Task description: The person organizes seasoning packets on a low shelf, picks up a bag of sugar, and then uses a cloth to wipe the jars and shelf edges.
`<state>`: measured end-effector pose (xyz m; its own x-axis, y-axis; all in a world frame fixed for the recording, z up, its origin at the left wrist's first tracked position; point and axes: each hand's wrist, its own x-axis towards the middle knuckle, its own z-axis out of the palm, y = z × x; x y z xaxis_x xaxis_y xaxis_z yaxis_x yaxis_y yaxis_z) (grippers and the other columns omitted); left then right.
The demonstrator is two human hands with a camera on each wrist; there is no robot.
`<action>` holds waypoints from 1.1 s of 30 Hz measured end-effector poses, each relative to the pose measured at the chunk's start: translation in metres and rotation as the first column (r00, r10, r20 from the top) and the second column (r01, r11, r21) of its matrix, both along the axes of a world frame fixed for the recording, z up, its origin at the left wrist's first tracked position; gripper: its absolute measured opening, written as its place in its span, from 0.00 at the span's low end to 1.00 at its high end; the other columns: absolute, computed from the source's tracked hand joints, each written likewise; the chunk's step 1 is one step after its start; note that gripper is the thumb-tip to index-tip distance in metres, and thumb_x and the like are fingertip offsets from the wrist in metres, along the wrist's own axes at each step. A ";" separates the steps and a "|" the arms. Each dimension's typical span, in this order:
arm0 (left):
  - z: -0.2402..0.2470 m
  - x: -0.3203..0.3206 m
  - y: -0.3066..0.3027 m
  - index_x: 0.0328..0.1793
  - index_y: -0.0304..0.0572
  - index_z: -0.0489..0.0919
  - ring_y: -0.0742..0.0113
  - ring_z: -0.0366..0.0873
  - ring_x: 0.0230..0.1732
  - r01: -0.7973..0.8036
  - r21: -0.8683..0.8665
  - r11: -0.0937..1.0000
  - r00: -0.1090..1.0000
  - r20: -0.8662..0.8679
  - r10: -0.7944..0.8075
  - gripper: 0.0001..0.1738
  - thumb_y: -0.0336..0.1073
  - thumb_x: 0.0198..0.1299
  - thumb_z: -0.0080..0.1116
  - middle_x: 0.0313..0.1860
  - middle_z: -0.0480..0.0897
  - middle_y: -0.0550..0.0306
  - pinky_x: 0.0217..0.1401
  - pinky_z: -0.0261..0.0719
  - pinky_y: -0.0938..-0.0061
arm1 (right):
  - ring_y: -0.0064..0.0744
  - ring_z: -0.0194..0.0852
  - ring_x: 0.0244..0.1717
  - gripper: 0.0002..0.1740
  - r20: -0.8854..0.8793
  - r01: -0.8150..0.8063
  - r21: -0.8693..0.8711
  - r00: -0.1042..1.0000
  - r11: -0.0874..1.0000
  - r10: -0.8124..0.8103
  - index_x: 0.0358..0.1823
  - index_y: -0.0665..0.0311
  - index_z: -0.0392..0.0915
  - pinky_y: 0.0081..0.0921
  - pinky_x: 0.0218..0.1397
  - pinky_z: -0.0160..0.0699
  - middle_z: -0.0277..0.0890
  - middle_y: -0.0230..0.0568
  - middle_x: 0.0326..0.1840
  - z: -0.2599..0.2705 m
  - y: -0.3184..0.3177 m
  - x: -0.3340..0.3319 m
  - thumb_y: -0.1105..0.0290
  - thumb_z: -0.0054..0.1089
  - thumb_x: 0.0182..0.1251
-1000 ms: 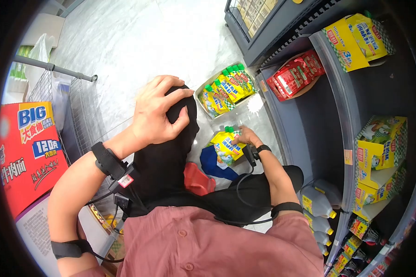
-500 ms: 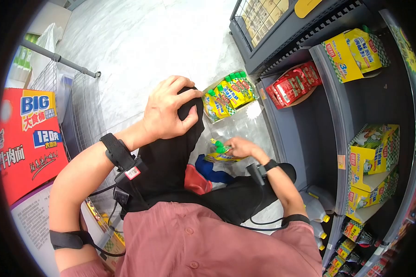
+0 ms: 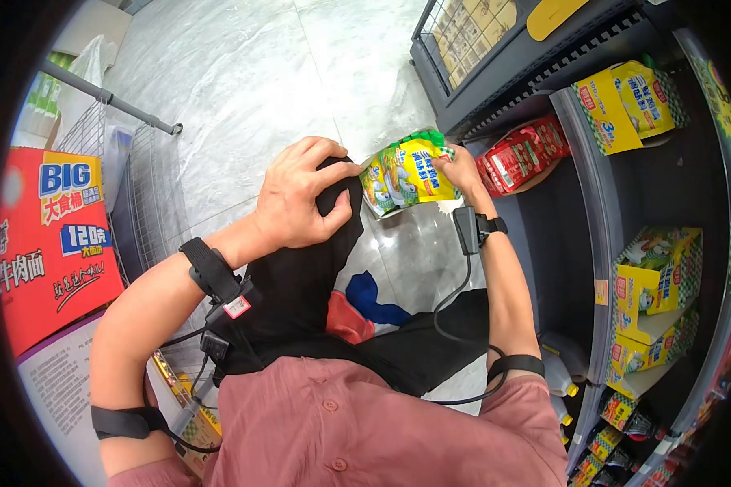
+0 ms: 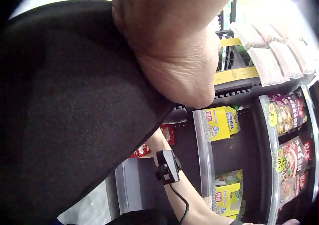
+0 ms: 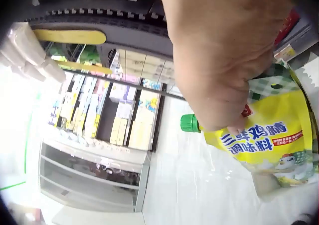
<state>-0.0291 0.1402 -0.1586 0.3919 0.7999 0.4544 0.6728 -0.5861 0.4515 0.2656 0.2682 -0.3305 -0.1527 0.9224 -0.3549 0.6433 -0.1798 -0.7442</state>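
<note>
In the head view my right hand (image 3: 460,172) pinches the top of a yellow pouch (image 3: 418,180) with a green cap, held over the box of similar pouches on the floor, which it largely covers. The right wrist view shows the thumb side of my right hand (image 5: 224,60) against the yellow pouch (image 5: 269,135), its green cap (image 5: 189,123) sticking out beside the hand. My left hand (image 3: 307,193) rests on the black-trousered knee (image 3: 345,191), fingers loosely bent and holding nothing.
Shelves on the right hold a red pouch pack (image 3: 524,154) and yellow boxes (image 3: 658,284). A red noodle carton (image 3: 57,243) and wire cart (image 3: 146,195) are on the left. Blue cloth (image 3: 374,300) and a red object (image 3: 348,316) lie between the legs.
My right hand has lifted a yellow pouch from beside the blue cloth and carried it forward, up to the box of pouches. The left hand has stayed on the knee.
</note>
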 end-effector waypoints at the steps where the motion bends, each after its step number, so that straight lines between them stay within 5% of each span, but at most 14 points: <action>1: 0.000 0.000 0.000 0.39 0.42 0.80 0.52 0.75 0.46 -0.002 0.002 1.000 1.000 0.004 0.002 0.17 0.29 0.37 0.56 0.43 0.77 0.50 0.48 0.75 0.64 | 0.43 0.81 0.42 0.22 0.054 -0.034 0.070 0.998 0.997 0.030 0.47 0.72 0.76 0.33 0.47 0.76 0.80 0.55 0.41 0.001 0.000 -0.006 0.67 0.64 0.51; 4: -0.001 -0.001 0.000 0.39 0.43 0.80 0.52 0.76 0.46 -0.008 0.005 1.000 1.000 0.013 0.008 0.17 0.29 0.36 0.56 0.43 0.77 0.50 0.47 0.75 0.64 | 0.53 0.77 0.43 0.20 0.142 -0.115 0.310 0.987 0.944 0.074 0.44 0.73 0.75 0.39 0.48 0.74 0.78 0.60 0.38 0.006 -0.025 -0.044 0.70 0.62 0.49; 6: -0.002 0.001 0.000 0.38 0.43 0.80 0.52 0.76 0.46 -0.007 0.006 1.000 1.000 0.017 0.007 0.17 0.29 0.36 0.56 0.43 0.77 0.50 0.47 0.76 0.64 | 0.59 0.75 0.41 0.17 0.152 -0.211 0.206 0.971 0.955 0.182 0.40 0.73 0.73 0.43 0.46 0.73 0.76 0.62 0.38 -0.020 -0.038 -0.064 0.70 0.60 0.50; 9: 0.000 0.001 0.002 0.38 0.43 0.80 0.52 0.76 0.45 0.006 0.007 1.000 1.000 0.013 -0.006 0.18 0.29 0.36 0.56 0.43 0.77 0.50 0.47 0.76 0.64 | 0.59 0.76 0.41 0.18 0.172 -0.244 0.270 0.964 0.932 0.202 0.38 0.73 0.73 0.45 0.45 0.73 0.77 0.61 0.37 -0.048 -0.048 -0.076 0.64 0.61 0.54; 12: -0.002 0.000 0.000 0.38 0.44 0.81 0.55 0.75 0.44 -0.007 0.028 1.000 0.999 0.037 0.006 0.16 0.31 0.36 0.58 0.40 0.77 0.54 0.45 0.75 0.65 | 0.56 0.76 0.41 0.21 0.195 -0.144 0.227 0.976 0.963 0.100 0.38 0.72 0.73 0.43 0.46 0.73 0.77 0.58 0.35 -0.026 -0.051 -0.073 0.57 0.59 0.58; 14: -0.003 -0.001 0.001 0.38 0.44 0.81 0.55 0.75 0.44 -0.009 0.038 0.999 0.999 0.044 0.007 0.16 0.31 0.36 0.58 0.40 0.77 0.54 0.46 0.75 0.65 | 0.52 0.75 0.40 0.26 -0.135 0.217 0.342 0.974 0.914 -0.181 0.41 0.73 0.72 0.39 0.47 0.73 0.76 0.53 0.34 -0.027 -0.039 -0.057 0.52 0.57 0.61; 17: -0.003 -0.003 0.002 0.38 0.44 0.81 0.55 0.75 0.44 -0.005 0.034 0.999 0.999 0.045 0.004 0.16 0.30 0.36 0.58 0.41 0.77 0.54 0.46 0.75 0.65 | 0.50 0.73 0.40 0.22 -0.029 0.293 0.574 0.941 0.765 -0.338 0.44 0.71 0.72 0.38 0.48 0.72 0.75 0.50 0.33 -0.054 -0.022 -0.026 0.57 0.58 0.60; 19: -0.002 -0.003 0.001 0.38 0.44 0.81 0.53 0.76 0.46 -0.006 0.007 1.000 0.999 0.041 0.006 0.17 0.30 0.35 0.57 0.42 0.77 0.52 0.47 0.75 0.64 | 0.51 0.76 0.39 0.22 0.378 -0.082 0.738 0.873 0.670 -0.309 0.43 0.67 0.74 0.38 0.47 0.74 0.78 0.51 0.33 -0.057 -0.018 -0.017 0.58 0.63 0.55; 20: -0.002 -0.003 0.001 0.38 0.43 0.81 0.52 0.76 0.48 -0.004 -0.017 1.000 0.999 0.039 0.005 0.18 0.29 0.34 0.56 0.43 0.78 0.51 0.49 0.75 0.64 | 0.51 0.76 0.39 0.22 0.377 -0.082 0.738 0.874 0.670 -0.308 0.43 0.67 0.74 0.38 0.47 0.74 0.78 0.51 0.33 -0.060 -0.016 -0.016 0.58 0.63 0.55; 22: -0.002 -0.003 0.002 0.38 0.43 0.81 0.52 0.76 0.48 -0.006 -0.010 1.000 0.999 0.040 0.007 0.18 0.29 0.34 0.56 0.43 0.78 0.51 0.49 0.75 0.64 | 0.54 0.77 0.44 0.26 0.465 0.008 0.283 0.874 0.959 -0.144 0.47 0.66 0.72 0.40 0.50 0.74 0.78 0.55 0.39 -0.043 -0.016 -0.022 0.63 0.68 0.47; 25: -0.002 -0.003 0.002 0.38 0.43 0.81 0.52 0.76 0.48 -0.002 -0.014 1.000 0.999 0.048 0.002 0.19 0.29 0.33 0.56 0.43 0.78 0.50 0.48 0.76 0.63 | 0.53 0.78 0.45 0.27 0.629 -0.134 0.206 0.777 0.969 -0.027 0.46 0.65 0.74 0.39 0.50 0.76 0.79 0.54 0.40 -0.050 -0.012 -0.028 0.62 0.70 0.44; 29: -0.003 -0.003 0.004 0.38 0.44 0.81 0.54 0.76 0.45 0.008 0.007 1.000 0.998 0.066 -0.008 0.17 0.31 0.36 0.58 0.41 0.77 0.52 0.46 0.75 0.64 | 0.51 0.78 0.42 0.14 0.458 -0.042 0.262 0.885 0.964 -0.087 0.36 0.63 0.81 0.41 0.48 0.76 0.80 0.53 0.35 -0.081 0.001 -0.015 0.63 0.64 0.49; 33: -0.003 -0.003 0.005 0.38 0.44 0.81 0.54 0.76 0.45 0.000 -0.001 1.000 0.998 0.059 0.000 0.17 0.31 0.36 0.58 0.41 0.77 0.52 0.47 0.75 0.64 | 0.53 0.79 0.35 0.10 0.575 -0.191 0.301 0.818 0.934 -0.018 0.33 0.64 0.81 0.44 0.41 0.77 0.78 0.56 0.29 -0.060 -0.011 -0.029 0.69 0.58 0.51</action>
<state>-0.0319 0.1453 -0.1617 0.3643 0.8005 0.4758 0.6453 -0.5854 0.4908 0.2364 0.2571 -0.3909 -0.1080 0.9909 -0.0801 0.9645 0.0849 -0.2499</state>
